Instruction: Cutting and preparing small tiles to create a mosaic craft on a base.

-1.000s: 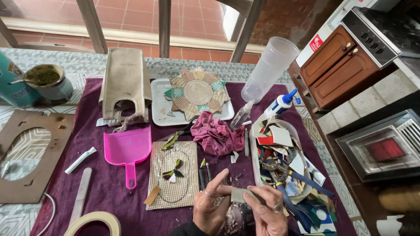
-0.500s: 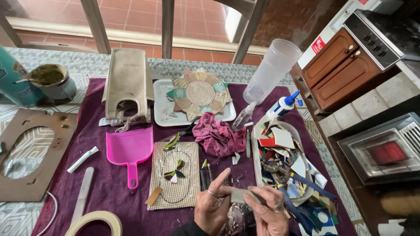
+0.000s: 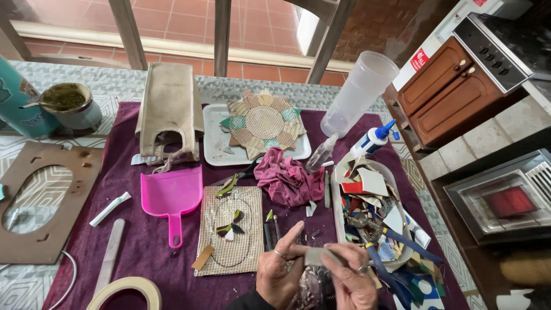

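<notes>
The worktop point(image 3: 356, 95) was one, spread with one purple cloth point(image 3: 143, 252). On it, from largest down, lay one brown board with an oval cut-out point(image 3: 54, 198), one tan canvas bag point(image 3: 170, 109), one white tray point(image 3: 215, 140) bearing one round mosaic flower point(image 3: 263, 122), one tall clear plastic cup point(image 3: 359, 92), one mesh sheet point(image 3: 231, 229) with a small glass butterfly, one pink dustpan point(image 3: 171, 198), one crumpled magenta rag point(image 3: 288, 181) and one glue bottle with a blue cap point(image 3: 373, 139). A clear tub point(image 3: 340, 215) at the right was heaped with coloured glass offcuts, too many to count.

Two hands worked at the near edge. The left hand point(image 3: 278, 272) and the right hand point(image 3: 349, 278) shared one small grey piece of glass point(image 3: 317, 256), held between them just above the cloth, in front of the mesh sheet. The left fingers point(image 3: 291, 235) pinched its left end, with the thumb pressed against the piece; the right fingers point(image 3: 338, 252) curled over its right end and pinched it too.

By the look of it, the step in hand was shaping or checking that one piece. The next move would likely call for a steady two-handed grip and care with its edges.
</notes>
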